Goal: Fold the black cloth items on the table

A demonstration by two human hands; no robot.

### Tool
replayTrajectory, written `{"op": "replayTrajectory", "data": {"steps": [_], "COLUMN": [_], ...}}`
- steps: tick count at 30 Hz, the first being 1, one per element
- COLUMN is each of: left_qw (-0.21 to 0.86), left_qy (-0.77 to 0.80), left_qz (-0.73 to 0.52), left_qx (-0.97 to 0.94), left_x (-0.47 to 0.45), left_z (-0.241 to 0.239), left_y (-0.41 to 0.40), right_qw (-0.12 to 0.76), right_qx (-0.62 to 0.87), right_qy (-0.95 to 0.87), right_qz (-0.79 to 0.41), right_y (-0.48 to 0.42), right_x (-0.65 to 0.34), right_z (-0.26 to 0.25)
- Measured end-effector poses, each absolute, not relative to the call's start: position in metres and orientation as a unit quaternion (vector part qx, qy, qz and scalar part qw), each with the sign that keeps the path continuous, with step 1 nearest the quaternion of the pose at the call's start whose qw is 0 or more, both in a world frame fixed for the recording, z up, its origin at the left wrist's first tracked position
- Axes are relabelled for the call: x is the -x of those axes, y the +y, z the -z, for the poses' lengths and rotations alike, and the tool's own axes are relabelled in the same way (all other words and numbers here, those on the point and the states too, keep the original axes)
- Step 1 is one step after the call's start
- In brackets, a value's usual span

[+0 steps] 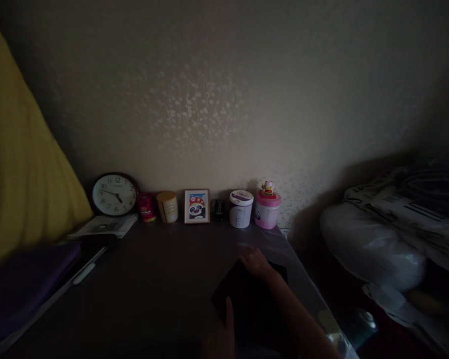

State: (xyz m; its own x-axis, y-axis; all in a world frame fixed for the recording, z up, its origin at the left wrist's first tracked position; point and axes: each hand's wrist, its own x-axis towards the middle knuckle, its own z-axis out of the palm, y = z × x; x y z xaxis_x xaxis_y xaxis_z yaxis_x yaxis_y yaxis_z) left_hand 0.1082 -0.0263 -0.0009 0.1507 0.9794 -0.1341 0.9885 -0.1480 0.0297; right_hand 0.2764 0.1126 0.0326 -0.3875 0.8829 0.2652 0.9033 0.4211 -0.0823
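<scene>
The room is dim. A flat black object point(247, 304), perhaps a tablet or folder, lies on the dark tabletop point(153, 279) near the right front. My right hand point(256, 263) rests on its far edge, fingers curled over it. My left hand point(220, 334) touches its near left edge with the thumb pointing up; the other fingers are hidden at the bottom of the view.
Along the wall stand a round clock point(114, 194), a red tin point(146, 207), a yellow tin point(167, 206), a small framed panda picture point(196, 206), a white tub point(241, 208) and a pink tub point(267, 208). Yellow cloth point(18, 174) hangs left; bags point(377, 244) lie right.
</scene>
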Motion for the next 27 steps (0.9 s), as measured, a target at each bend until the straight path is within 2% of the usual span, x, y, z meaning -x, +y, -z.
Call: {"op": "replayTrajectory", "data": {"steps": [4, 7, 11, 14, 17, 22, 27], "left_qw": [0.164, 0.203, 0.236, 0.244, 0.231, 0.208, 0.219], "left_qy": [0.637, 0.622, 0.608, 0.592, 0.585, 0.591, 0.602], "left_qz": [0.055, 0.057, 0.046, 0.016, -0.006, -0.045, -0.044], "left_qx": [-0.751, -0.754, -0.757, -0.768, -0.777, -0.778, -0.766], "left_x": [-0.105, -0.101, -0.098, -0.097, -0.098, -0.102, -0.106], "left_z": [-0.014, -0.024, -0.033, -0.034, -0.029, -0.019, -0.016], "left_y": [-0.026, -0.028, -0.031, -0.032, -0.032, -0.031, -0.031], "right_qw": [0.129, 0.140, 0.212, 0.278, 0.333, 0.356, 0.381], "right_qx": [0.591, 0.625, 0.689, 0.738, 0.755, 0.776, 0.768], "right_qy": [-0.795, -0.765, -0.689, -0.611, -0.565, -0.508, -0.501], "right_qz": [0.046, 0.065, 0.078, 0.068, 0.008, -0.112, -0.120], "right_y": [0.120, 0.117, 0.095, 0.061, 0.022, -0.025, -0.045], "right_x": [-0.288, -0.296, -0.314, -0.330, -0.335, -0.317, -0.301], "right_z": [-0.028, -0.034, -0.047, -0.051, -0.047, -0.030, -0.016]}}
